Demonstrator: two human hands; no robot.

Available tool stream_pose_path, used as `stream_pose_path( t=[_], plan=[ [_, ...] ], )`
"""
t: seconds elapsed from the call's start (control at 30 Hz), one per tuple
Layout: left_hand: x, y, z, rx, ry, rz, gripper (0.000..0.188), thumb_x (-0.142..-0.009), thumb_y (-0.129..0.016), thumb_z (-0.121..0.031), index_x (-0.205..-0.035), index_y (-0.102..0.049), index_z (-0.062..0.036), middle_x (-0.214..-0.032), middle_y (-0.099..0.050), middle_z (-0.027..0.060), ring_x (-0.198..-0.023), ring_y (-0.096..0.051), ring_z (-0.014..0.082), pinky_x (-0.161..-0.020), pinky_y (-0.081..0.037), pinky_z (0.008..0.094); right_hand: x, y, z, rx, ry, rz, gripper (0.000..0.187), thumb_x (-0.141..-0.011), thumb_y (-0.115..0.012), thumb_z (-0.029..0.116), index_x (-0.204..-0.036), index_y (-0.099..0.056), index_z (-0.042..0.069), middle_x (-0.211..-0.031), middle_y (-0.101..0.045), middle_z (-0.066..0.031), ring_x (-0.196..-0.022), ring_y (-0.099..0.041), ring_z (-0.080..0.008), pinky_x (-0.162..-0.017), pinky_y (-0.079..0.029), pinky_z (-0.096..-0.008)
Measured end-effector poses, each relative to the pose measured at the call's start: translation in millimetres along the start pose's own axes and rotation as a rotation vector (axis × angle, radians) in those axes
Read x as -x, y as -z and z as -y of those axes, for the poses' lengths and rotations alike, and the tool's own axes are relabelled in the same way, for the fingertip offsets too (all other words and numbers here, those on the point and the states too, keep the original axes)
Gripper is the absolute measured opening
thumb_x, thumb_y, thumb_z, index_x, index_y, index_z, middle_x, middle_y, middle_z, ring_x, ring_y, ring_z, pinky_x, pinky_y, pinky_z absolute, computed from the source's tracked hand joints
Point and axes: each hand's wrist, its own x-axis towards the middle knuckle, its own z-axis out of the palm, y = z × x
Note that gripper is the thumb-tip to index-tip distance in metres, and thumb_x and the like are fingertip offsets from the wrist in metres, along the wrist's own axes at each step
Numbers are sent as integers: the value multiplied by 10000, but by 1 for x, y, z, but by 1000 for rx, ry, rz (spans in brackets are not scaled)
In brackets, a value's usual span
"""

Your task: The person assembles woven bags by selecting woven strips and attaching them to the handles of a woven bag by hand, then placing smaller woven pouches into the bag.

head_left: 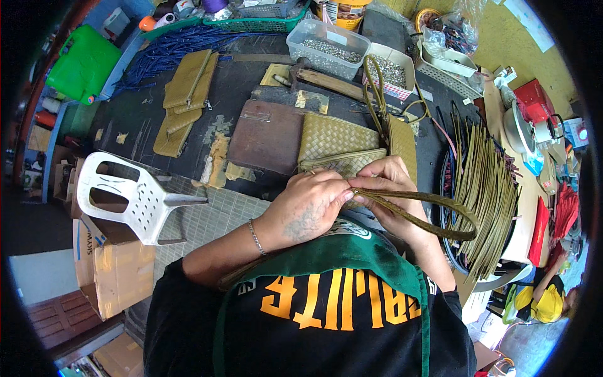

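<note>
In the head view, a square brown board [265, 137] lies on the dark worktop [229, 88]. To its right and nearer the body, both hands meet at the joined end of an olive strap loop [433, 197]. The left hand [312, 204] has its grip pinched on that end, thumb and fingertips together; the right hand [391, 188] has its grip closed on the strap beside it, and the loop swings out to the right, farther from the board.

Just right of the board lies an olive woven pouch [336, 135], with a zipped pouch [344, 162] at its near edge; the hands cover part of the latter. Farther right stands a narrow olive pouch [401, 143] with its own upright strap [377, 94].

Beyond the board are a hammer [326, 81], a clear plastic box [333, 70] and a white basket [384, 89], both containers holding small silvery pieces. Left of it sits a stack of olive pouches [188, 81], with blue strips [151, 66] behind. Well right of the board, a thick bundle of olive strips [483, 188] crowds that side. Left and nearer, a white plastic chair [125, 198] stands over the floor beside a cardboard box [122, 276].
</note>
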Motion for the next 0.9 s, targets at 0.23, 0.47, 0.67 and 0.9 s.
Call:
stream_pose_path(
  t=[0.23, 0.47, 0.67, 0.9],
  plan=[
    [-1, 4, -4, -102, -60, 61, 141, -803, -471, -90, -843, -513, 39, -787, -515, 148, -739, -522, 291, -645, -419, 346, 6, -4, -3, 5, -33, -26, 201, -657, -658, 90, -846, -623, 32, -822, -543, -60, -800, -494, -216, -705, -396, -301],
    [-1, 0, 0, 57, -24, 64, 163, -833, -450, -94, -842, -509, 57, -750, -504, 147, -689, -517, 282, -615, -418, 338, 21, -26, -15, -910, -362, -82, 217, -753, -593, 69, -961, -573, 11, -940, -528, -67, -846, -505, -123, -751, -417, -244],
    [-1, 3, -6, 139, 58, 57, 127, -815, -454, -88, -809, -501, 30, -733, -498, 145, -708, -515, 297, -628, -413, 357, 23, -37, -18, -831, -233, -140, 184, -777, -566, 79, -946, -572, 5, -944, -521, -70, -871, -490, -135, -766, -407, -250],
    [-3, 13, -4, -156, 24, -61, 201, -775, -540, -120, -891, -539, 44, -847, -526, 142, -757, -528, 262, -671, -422, 323, 19, -37, -14, -587, -244, -139, 148, -821, -503, 80, -939, -538, -3, -934, -520, -61, -868, -476, -121, -771, -391, -244]
  ],
)
